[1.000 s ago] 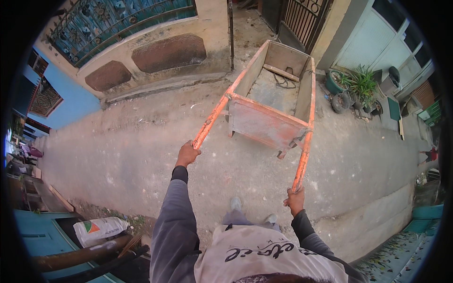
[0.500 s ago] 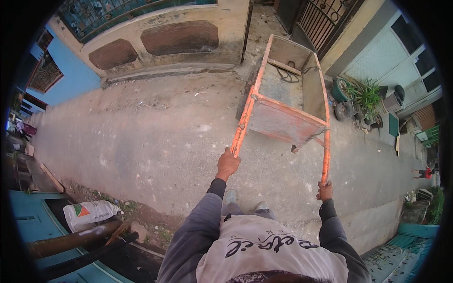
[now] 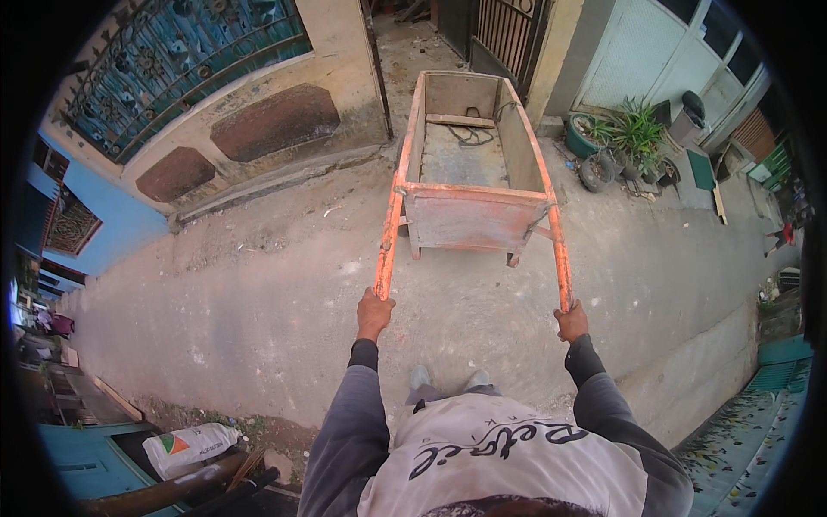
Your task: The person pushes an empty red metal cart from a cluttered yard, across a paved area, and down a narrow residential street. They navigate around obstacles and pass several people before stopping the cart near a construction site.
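In front of me stands a boxy handcart (image 3: 469, 220) with orange-painted edges and two long orange handles. My left hand (image 3: 375, 315) is closed round the end of the left handle (image 3: 389, 246). The end of the right handle (image 3: 562, 263) is gripped by my right hand (image 3: 571, 322). Inside the cart's open box lie a wooden plank (image 3: 461, 121) and a dark looped cord (image 3: 472, 136) at the far end. The cart's wheels are mostly hidden.
A gateway with a barred metal gate (image 3: 510, 39) lies beyond the cart. Left of it runs a low wall (image 3: 276, 121). Potted plants (image 3: 633, 133) and a green board (image 3: 699, 171) stand at the right. A white sack (image 3: 191, 448) lies at the lower left. A person (image 3: 782, 237) is at far right.
The cart has swung left and now points more squarely at the gateway. My left hand has moved left; my right hand has shifted slightly left and away from me. Both still hold the handles.
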The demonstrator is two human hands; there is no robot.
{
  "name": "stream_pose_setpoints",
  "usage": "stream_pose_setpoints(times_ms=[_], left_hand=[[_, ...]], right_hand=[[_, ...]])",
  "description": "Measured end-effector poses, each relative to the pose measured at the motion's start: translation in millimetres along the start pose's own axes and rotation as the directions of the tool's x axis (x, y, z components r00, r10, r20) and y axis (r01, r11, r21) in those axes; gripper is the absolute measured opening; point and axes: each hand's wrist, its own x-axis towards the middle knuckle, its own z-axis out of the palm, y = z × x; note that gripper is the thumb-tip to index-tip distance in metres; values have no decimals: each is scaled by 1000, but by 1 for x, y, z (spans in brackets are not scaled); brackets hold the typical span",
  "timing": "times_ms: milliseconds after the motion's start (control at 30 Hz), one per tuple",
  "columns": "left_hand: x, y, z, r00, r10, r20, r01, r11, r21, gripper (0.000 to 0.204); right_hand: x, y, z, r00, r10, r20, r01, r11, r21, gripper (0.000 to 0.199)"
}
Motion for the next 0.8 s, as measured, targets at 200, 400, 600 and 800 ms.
stream_pose_setpoints(times_ms=[200,400,600,800], left_hand=[[7,-6,26,973,188,-137,-170,977,130,44],[-11,32,50,998,-68,-5,68,997,36,50],[24,97,62,999,-3,-42,8,991,137,51],[150,144,67,1000,19,2,-19,1000,15,52]], right_hand=[[35,25,-12,997,-50,-62,46,996,-71,43],[81,35,-23,996,-54,-77,38,979,-201,47],[153,47,-26,963,-213,-165,162,948,-274,41],[256,-42,-11,987,-79,-139,57,985,-161,46]])
